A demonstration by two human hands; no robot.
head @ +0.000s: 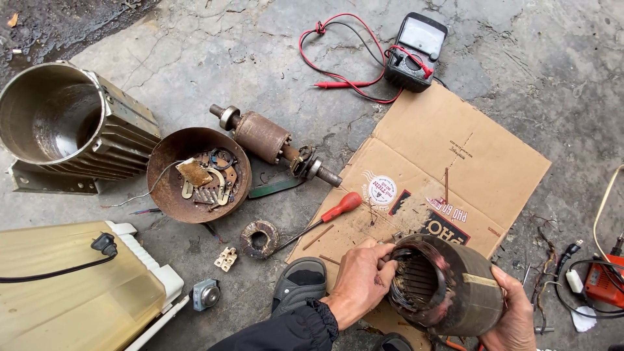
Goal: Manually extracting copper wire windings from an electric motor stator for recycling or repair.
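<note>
Both hands grasp stator [448, 286]: left hand [359, 281], right hand [513, 312]; above flattened cardboard box [448, 149].

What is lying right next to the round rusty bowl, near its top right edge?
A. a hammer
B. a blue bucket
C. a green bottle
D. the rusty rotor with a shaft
D: the rotor lies on the concrete just beside the bowl, its shaft sticking out at both ends; no bucket, hammer or bottle shows there.
</note>
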